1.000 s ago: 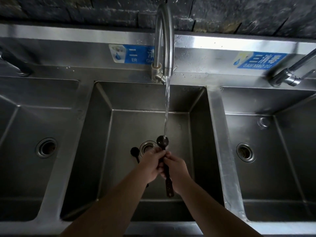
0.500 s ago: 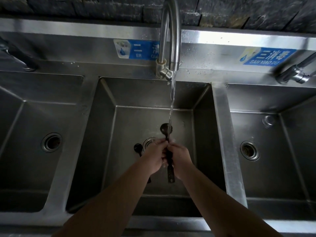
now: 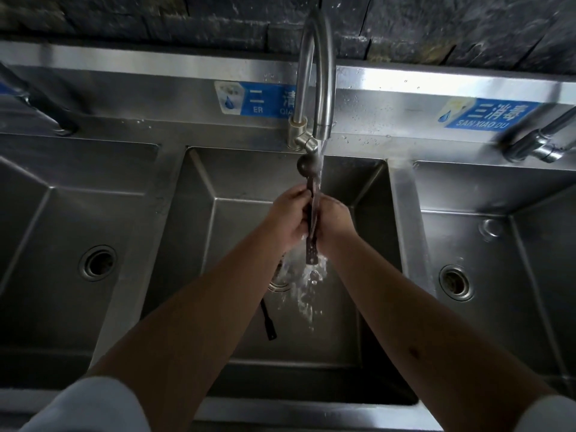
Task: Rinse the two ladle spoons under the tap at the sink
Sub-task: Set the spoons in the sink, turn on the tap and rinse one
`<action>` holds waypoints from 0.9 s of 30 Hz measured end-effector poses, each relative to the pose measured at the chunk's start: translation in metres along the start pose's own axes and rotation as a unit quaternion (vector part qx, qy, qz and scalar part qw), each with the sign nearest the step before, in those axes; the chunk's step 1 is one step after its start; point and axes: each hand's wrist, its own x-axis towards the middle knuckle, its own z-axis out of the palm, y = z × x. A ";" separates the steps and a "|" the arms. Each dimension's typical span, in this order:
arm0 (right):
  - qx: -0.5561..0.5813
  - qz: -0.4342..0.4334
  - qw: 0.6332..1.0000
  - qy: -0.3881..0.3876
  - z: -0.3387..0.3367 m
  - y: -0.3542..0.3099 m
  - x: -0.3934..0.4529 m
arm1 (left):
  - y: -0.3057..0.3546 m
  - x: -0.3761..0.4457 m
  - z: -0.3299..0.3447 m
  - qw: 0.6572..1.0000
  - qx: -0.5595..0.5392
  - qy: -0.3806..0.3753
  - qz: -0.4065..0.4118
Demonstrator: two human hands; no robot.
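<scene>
Head | left hand (image 3: 288, 218) grip closed on ladle spoon (image 3: 311, 210) | right hand (image 3: 335, 222) grip closed on it | under tap (image 3: 314, 76)

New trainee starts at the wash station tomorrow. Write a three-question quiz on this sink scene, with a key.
1. True or false: both hands, left and right, grip the dark long-handled ladle spoon.
2. Which basin of the stainless steel three-basin sink has its curved steel tap running: A left, B middle, C right?
3. Where is the second dark ladle spoon?

Key: 1 true. 2 B. 3 On the middle basin's floor, partly hidden behind the left forearm.
</scene>
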 end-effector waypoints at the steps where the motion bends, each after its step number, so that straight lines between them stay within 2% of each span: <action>1: 0.013 -0.012 1.000 -0.010 0.004 -0.006 0.002 | 0.007 0.000 0.005 1.000 -0.004 -0.001 0.009; 5: 0.043 -0.039 0.997 -0.043 0.011 -0.022 0.003 | 0.025 0.001 0.016 0.999 -0.014 -0.009 0.030; 7: 0.063 -0.029 0.997 -0.044 0.011 -0.019 -0.001 | 0.022 0.001 0.013 1.000 -0.018 -0.006 0.012; 9: 0.054 -0.006 0.998 -0.023 0.006 -0.009 -0.009 | 0.008 -0.001 0.005 1.000 -0.011 0.001 -0.020; 13: -0.036 0.051 0.998 0.026 -0.021 0.025 -0.032 | -0.037 -0.014 -0.015 0.997 0.020 0.015 -0.080; 16: -0.060 0.100 0.992 0.054 -0.043 0.050 -0.047 | -0.070 -0.026 -0.029 0.992 0.006 0.039 -0.123; 22: -0.072 0.163 0.982 0.056 -0.070 0.082 -0.068 | -0.099 -0.060 -0.041 0.980 0.067 0.062 -0.174; 27: -0.080 0.208 0.974 0.048 -0.082 0.090 -0.078 | -0.112 -0.073 -0.046 0.980 0.049 0.075 -0.179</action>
